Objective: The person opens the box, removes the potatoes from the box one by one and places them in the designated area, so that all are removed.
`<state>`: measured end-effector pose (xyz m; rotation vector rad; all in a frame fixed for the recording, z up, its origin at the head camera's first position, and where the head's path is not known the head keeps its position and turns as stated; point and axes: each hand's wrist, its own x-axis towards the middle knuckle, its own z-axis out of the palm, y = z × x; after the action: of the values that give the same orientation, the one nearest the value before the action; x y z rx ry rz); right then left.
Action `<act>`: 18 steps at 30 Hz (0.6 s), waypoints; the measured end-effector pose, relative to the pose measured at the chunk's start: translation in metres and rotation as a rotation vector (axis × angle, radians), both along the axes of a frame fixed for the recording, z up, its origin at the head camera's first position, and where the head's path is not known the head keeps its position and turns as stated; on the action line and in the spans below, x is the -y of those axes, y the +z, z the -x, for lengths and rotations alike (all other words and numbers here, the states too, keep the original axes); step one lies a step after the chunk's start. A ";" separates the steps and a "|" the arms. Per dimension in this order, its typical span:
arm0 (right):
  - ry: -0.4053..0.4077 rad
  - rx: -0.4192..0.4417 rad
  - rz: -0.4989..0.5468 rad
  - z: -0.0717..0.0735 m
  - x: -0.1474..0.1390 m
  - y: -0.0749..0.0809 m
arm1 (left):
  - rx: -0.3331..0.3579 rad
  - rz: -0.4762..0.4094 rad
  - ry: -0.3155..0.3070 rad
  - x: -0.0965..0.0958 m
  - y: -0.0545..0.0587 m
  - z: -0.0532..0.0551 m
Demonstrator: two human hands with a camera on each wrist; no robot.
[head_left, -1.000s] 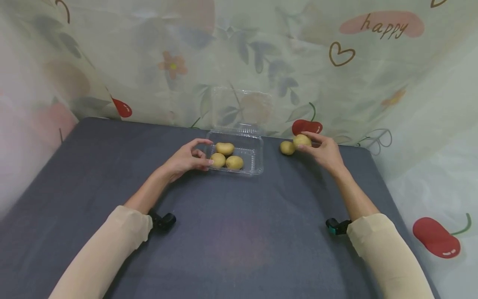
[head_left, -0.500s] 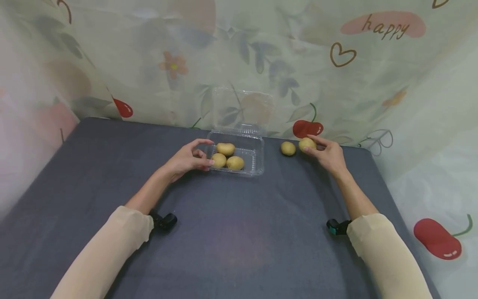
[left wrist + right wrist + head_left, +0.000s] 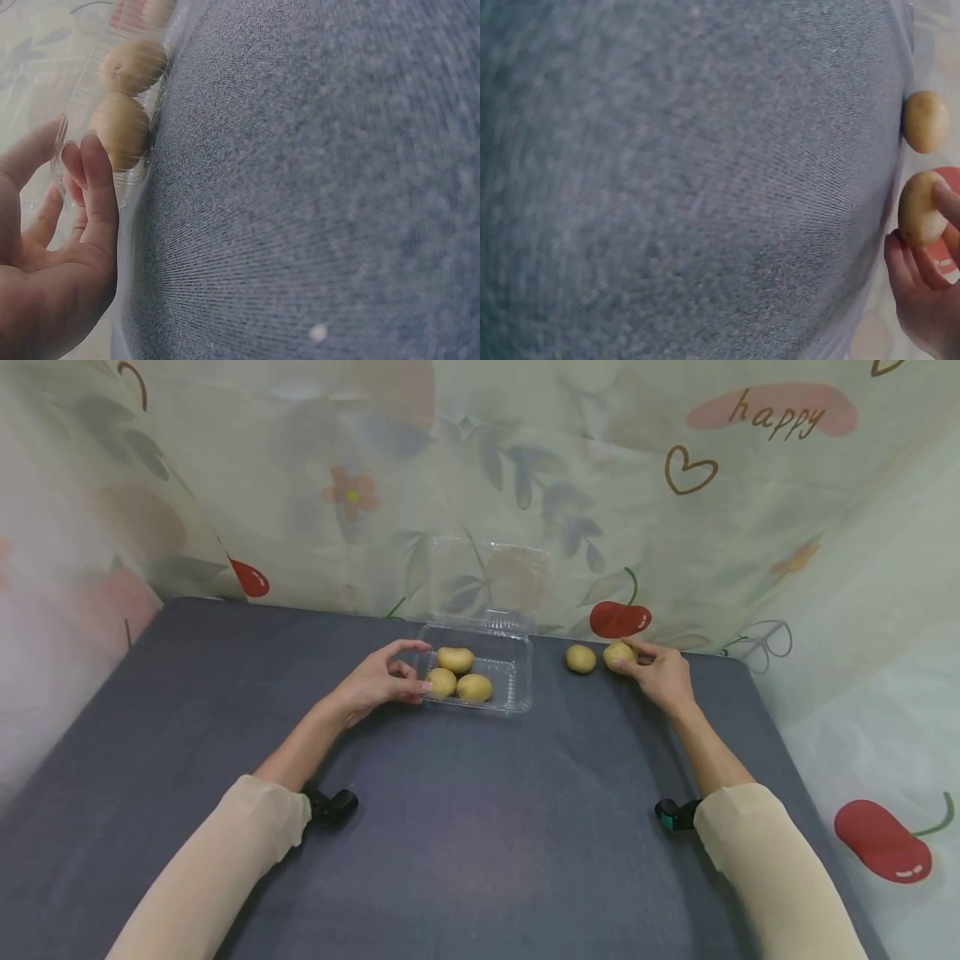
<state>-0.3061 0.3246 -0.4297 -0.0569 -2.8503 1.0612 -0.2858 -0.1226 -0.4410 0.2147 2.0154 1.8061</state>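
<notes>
A clear plastic clamshell box [image 3: 517,681] stands near the back of the table, its lid [image 3: 487,577] raised against the curtain. Inside its left part sit three yellow potatoes [image 3: 474,688]. My left hand [image 3: 382,675] holds the box's left end, thumb at the front corner and index finger farther back; the left wrist view shows the fingertips right at the clear wall [image 3: 71,127]. To the right of the box, my right hand [image 3: 660,675] grips a potato [image 3: 919,210] between thumb and fingers, low at the table's back edge. Another potato [image 3: 581,659] lies just left of it.
The dark grey cloth-covered table [image 3: 480,827] ends at the back against a patterned curtain [image 3: 300,485], which also hangs at both sides. Black wrist cameras sit at the left cuff [image 3: 336,806] and right cuff [image 3: 677,815].
My right hand has moved slightly right and down with its potato, leaving a gap to the neighbouring potato it overlapped before. The left hand and the box stay in place.
</notes>
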 end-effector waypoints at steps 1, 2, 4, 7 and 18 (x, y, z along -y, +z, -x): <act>0.003 0.002 -0.007 0.000 -0.001 0.000 | 0.000 -0.001 0.000 0.000 0.000 0.000; 0.005 0.005 -0.017 0.000 -0.001 -0.001 | 0.000 -0.002 0.000 0.000 0.001 0.000; 0.012 0.011 -0.039 0.000 -0.002 -0.001 | 0.002 -0.002 0.000 -0.001 0.002 0.000; 0.016 0.024 -0.053 0.000 -0.003 -0.001 | 0.004 -0.002 -0.001 -0.001 0.002 -0.001; 0.055 0.052 -0.026 0.000 -0.004 -0.002 | 0.015 -0.007 0.004 -0.001 0.002 0.000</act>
<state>-0.3063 0.3290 -0.4316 -0.0046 -2.9277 1.0470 -0.2856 -0.1211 -0.4391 0.1986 2.0010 1.8117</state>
